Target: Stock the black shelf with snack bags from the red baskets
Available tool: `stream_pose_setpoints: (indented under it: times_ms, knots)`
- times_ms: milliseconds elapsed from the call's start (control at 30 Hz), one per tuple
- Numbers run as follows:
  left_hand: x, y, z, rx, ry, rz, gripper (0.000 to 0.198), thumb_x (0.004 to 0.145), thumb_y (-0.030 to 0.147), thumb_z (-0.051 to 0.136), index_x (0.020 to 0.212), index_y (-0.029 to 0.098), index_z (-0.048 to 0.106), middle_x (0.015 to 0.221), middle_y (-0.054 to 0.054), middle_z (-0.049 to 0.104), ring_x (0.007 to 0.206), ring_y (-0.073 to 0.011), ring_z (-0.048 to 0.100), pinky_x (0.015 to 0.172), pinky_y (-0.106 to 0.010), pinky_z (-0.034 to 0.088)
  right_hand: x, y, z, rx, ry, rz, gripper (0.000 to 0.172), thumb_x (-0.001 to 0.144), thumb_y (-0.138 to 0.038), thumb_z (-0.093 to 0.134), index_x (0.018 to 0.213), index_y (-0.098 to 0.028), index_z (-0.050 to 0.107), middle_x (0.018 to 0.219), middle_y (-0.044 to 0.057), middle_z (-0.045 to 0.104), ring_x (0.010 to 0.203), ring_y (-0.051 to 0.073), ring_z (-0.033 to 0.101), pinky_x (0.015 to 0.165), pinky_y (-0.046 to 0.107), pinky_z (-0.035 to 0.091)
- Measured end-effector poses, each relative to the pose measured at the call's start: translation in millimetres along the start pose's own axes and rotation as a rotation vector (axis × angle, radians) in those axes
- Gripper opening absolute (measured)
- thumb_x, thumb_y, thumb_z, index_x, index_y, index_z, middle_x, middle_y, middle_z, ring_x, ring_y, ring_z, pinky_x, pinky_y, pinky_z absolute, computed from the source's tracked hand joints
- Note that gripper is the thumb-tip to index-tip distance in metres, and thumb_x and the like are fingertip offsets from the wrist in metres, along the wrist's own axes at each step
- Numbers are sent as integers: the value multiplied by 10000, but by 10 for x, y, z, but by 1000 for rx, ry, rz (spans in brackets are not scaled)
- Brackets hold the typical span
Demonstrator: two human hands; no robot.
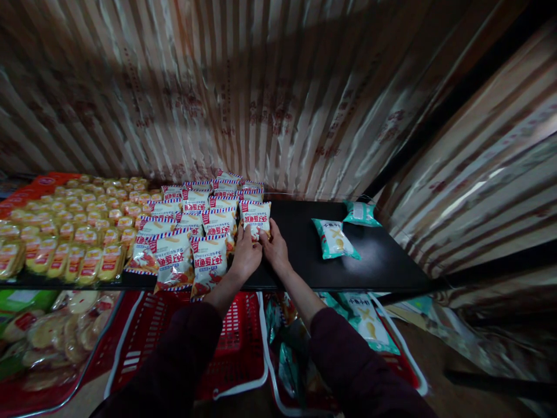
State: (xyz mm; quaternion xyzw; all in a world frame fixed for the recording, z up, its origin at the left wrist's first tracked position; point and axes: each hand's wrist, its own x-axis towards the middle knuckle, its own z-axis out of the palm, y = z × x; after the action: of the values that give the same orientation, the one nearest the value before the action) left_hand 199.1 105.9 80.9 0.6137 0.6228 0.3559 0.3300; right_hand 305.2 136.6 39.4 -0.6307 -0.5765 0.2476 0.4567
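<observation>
Both of my hands are on one white snack bag (255,216) with red lettering and a striped top edge, at the right end of a group of like bags. My left hand (247,254) grips its lower left side, and my right hand (275,247) its lower right side. The bag leans face-up on the black shelf (296,232). Left of it, several matching snack bags (174,261) stand in rows, tilted back against each other. Two teal and white snack bags (336,239) lie on the shelf to the right of my hands.
Rows of yellow packaged cakes (87,237) fill the shelf's left part. Below the front edge are a red basket (243,354) and another basket (420,377) holding teal bags. Clear-wrapped round goods (65,331) sit at lower left. A pleated printed sheet (270,104) hangs behind.
</observation>
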Motion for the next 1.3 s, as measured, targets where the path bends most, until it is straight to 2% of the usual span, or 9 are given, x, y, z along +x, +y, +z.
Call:
stream_pose_setpoints:
  times_ms: [133, 267, 367, 500, 700, 900, 1133, 1300]
  knots:
    - [-1, 41, 18, 4, 31, -21, 556, 795, 129, 460, 1345, 103, 392, 1490, -160, 316, 1401, -254, 255, 1145, -389, 230, 0, -54, 0, -78, -31, 17, 551, 855, -321, 500, 1386, -226, 387, 1244, 79, 611, 1102, 232, 594, 968, 397, 454]
    - [-15, 51, 40, -3, 23, -43, 558, 791, 143, 478, 1339, 80, 395, 1502, -181, 282, 1402, -274, 246, 1148, -391, 222, -13, -97, -13, -142, -55, 37, 572, 847, -304, 505, 1395, -204, 373, 1236, 88, 607, 1147, 236, 565, 992, 393, 432]
    - [-31, 56, 61, -4, 38, -36, 564, 793, 144, 475, 1344, 62, 390, 1509, -196, 258, 1411, -276, 220, 1155, -391, 212, -22, -96, -22, -145, -59, 24, 604, 838, -300, 520, 1408, -189, 352, 1265, 97, 585, 1183, 243, 537, 1009, 398, 415]
    - [-41, 85, 76, -25, 72, -4, 535, 802, 130, 443, 1333, 75, 411, 1515, -181, 255, 1410, -271, 224, 1156, -406, 214, -25, -63, -13, -100, -69, -1, 606, 837, -293, 526, 1412, -242, 341, 1265, 64, 591, 1171, 231, 545, 1006, 405, 420]
    - [-31, 142, 43, 9, 89, -56, 482, 839, 151, 411, 1292, -12, 427, 1500, -245, 243, 1414, -281, 206, 1156, -381, 208, -41, -60, 14, -103, -101, -45, 588, 834, -289, 526, 1399, -242, 367, 1285, 73, 581, 1142, 237, 565, 985, 405, 437]
    - [-10, 114, 31, 6, 121, -18, 435, 862, 197, 409, 1284, 103, 453, 1480, -162, 334, 1400, -262, 257, 1142, -410, 244, -57, -70, 59, -102, -55, -29, 575, 836, -283, 505, 1393, -217, 380, 1295, 91, 571, 1150, 250, 554, 984, 412, 434]
    - [10, 98, 16, 89, 72, -40, 445, 882, 237, 393, 1289, 62, 434, 1496, -184, 288, 1414, -253, 216, 1148, -375, 219, -105, -80, 85, -161, -17, -28, 582, 840, -278, 492, 1401, -191, 362, 1288, 108, 573, 1153, 260, 546, 975, 415, 438]
    - [16, 73, 3, 114, 67, -32, 436, 872, 235, 408, 1266, 56, 453, 1487, -199, 296, 1402, -244, 252, 1148, -352, 216, -139, -148, 61, -193, -54, 2, 574, 850, -257, 480, 1396, -129, 361, 1297, 150, 562, 1181, 265, 532, 991, 414, 430]
